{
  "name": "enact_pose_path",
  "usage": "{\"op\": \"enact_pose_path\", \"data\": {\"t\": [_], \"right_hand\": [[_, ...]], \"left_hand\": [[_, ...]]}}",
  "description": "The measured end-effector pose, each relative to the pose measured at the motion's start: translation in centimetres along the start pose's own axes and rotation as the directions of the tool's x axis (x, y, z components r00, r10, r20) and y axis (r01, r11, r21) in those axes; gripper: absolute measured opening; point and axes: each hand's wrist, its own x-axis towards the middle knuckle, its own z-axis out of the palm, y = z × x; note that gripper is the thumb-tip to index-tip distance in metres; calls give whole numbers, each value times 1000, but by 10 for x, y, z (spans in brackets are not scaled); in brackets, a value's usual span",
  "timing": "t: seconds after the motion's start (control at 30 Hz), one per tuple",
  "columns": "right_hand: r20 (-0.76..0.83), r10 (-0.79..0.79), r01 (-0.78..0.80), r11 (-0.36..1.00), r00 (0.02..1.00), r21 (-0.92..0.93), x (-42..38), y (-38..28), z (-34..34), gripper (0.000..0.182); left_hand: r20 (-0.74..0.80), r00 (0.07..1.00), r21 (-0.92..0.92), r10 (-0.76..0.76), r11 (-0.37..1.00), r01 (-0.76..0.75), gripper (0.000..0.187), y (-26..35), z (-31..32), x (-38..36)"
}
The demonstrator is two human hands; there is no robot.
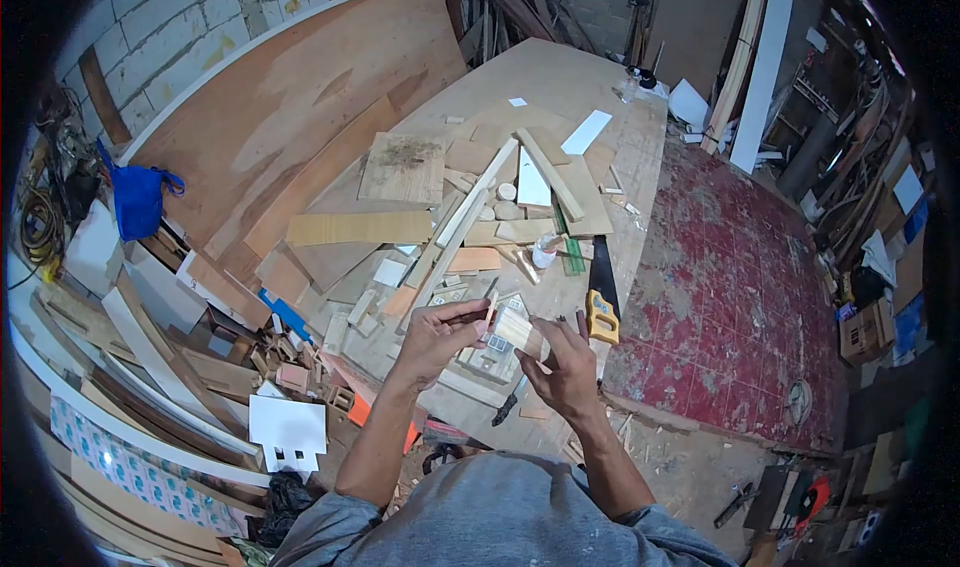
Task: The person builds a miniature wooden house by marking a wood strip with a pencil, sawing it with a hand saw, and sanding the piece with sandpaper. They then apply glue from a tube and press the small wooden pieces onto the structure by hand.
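Note:
Over the near end of the workbench, my left hand pinches a thin wooden strip between thumb and fingers. My right hand grips a small pale wooden piece with visible grain, close to the strip. Beneath both hands lies a small flat piece with a white window grid, partly covered by them. A hand saw with a yellow handle rests right of my right hand. Below the hands, a dark narrow tool lies near the bench's front edge.
Wood strips, boards and round discs lie over the workbench. A small white bottle stands among them beside a green strip. A large plywood sheet leans at left, near a blue bag. Worn red flooring lies right.

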Motion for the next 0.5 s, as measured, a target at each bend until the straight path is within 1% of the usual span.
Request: {"op": "enact_pose_path", "data": {"t": [0.3, 0.37, 0.5], "right_hand": [[-42, -44, 41, 996, 998, -83, 0, 0, -3, 52], [-50, -112, 102, 978, 992, -180, 0, -1, -4, 50], [-58, -97, 84, 979, 994, -186, -1, -2, -2, 49]], "left_hand": [[-2, 999, 33, -42, 999, 42, 38, 5, 6, -1], [-6, 999, 54, -43, 998, 43, 38, 4, 7, -1], [-16, 1000, 40, -15, 999, 16, 39, -1, 9, 0]]}}
